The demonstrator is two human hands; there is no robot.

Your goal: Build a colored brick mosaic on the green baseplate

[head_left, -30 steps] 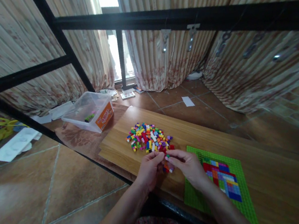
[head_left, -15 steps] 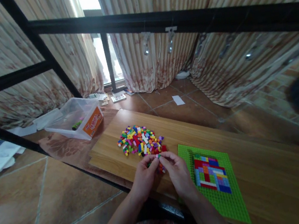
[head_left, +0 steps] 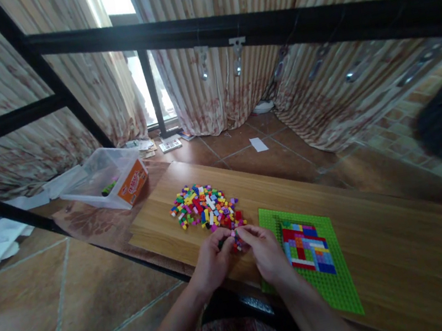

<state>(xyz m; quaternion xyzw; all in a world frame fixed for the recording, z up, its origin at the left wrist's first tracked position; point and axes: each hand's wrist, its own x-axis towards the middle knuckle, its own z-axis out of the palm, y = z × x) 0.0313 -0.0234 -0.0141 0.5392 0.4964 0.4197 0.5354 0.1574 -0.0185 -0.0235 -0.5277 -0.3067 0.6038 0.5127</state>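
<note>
Wood tbl [head_left: 389, 250]: L hand [head_left: 212, 260] & R hand [head_left: 267, 254] pinch pink brick [head_left: 233, 233]; facing & long axis unclear.

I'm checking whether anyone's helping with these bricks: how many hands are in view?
2: the left hand, in front of the brick pile, and the right hand, beside it at the green baseplate's left side. No others show.
</note>
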